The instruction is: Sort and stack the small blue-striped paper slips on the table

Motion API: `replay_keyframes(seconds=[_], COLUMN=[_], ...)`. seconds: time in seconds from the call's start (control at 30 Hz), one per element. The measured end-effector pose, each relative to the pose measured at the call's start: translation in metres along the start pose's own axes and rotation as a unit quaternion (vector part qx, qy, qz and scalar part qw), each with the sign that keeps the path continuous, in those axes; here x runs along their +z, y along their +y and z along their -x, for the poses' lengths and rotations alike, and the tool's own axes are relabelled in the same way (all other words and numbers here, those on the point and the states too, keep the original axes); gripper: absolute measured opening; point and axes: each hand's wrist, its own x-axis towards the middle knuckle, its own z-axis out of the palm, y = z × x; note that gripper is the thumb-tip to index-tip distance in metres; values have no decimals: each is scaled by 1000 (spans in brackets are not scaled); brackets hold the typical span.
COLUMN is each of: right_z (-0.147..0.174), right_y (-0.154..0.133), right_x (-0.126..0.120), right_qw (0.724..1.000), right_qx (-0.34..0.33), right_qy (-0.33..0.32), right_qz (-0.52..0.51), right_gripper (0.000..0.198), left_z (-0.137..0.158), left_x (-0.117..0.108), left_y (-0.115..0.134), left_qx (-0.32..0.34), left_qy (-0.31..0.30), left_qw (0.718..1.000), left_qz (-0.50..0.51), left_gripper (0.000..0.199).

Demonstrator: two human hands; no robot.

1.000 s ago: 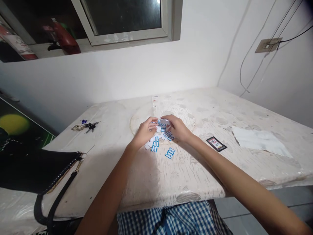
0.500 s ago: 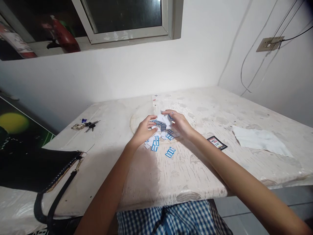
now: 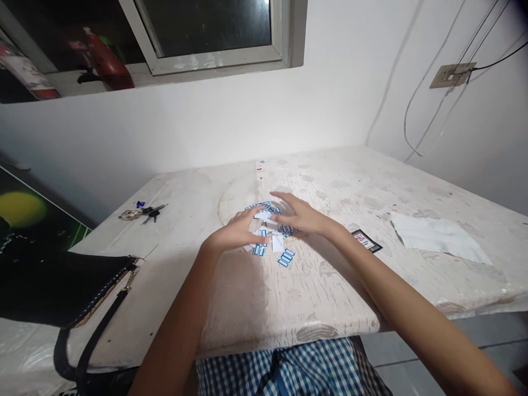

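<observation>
A loose heap of small paper cards (image 3: 278,243), some showing plain white and others blue-outlined boxes, lies on the table in front of me. At the heap's left side is my left hand (image 3: 236,230), fingers and thumb spread apart over the cards. My right hand (image 3: 303,215) is on the other side with its fingers stretched out, its thumb near the middle of the heap. Neither hand has a visible grip on a card. One blue-and-white card (image 3: 286,257) lies apart, nearer to me than the heap.
The table (image 3: 322,291) has a patterned plastic cover. Keys (image 3: 153,212) and a black bag (image 3: 61,286) with a strap lie left. Rightward are a dark-bordered card (image 3: 366,241) and a white cloth or paper (image 3: 437,237). A wall stands behind.
The cards that were lifted between my hands have dropped onto the heap. Both hands have opened wider, the left moving slightly toward me and the right slightly to the right.
</observation>
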Motion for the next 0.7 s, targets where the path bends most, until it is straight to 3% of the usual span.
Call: replay_keyframes(seconds=[0.1, 0.2, 0.33, 0.4, 0.53, 0.7], right_z=[5, 5, 0, -2, -5, -9], right_y=[6, 8, 8, 9, 14, 19], right_x=[6, 12, 15, 16, 18, 22], right_qw=[982, 973, 975, 977, 985, 999], right_qx=[35, -7, -103, -122, -111, -31], right_qy=[-128, -161, -134, -115, -76, -2], right_qz=[135, 167, 144, 128, 104, 45], right_gripper=[98, 83, 29, 13, 25, 44], left_z=[9, 11, 5, 1, -3, -6], left_x=[-4, -1, 7, 9, 10, 9], left_y=[4, 10, 9, 5, 2, 8], left_qx=[-59, -62, -31, -15, -9, -13], left_qy=[-107, -100, -86, -88, -89, -43], left_qw=[985, 981, 989, 992, 995, 998], left_qz=[-120, -151, -114, -88, -41, 41], left_gripper=[95, 85, 50, 42, 38, 32])
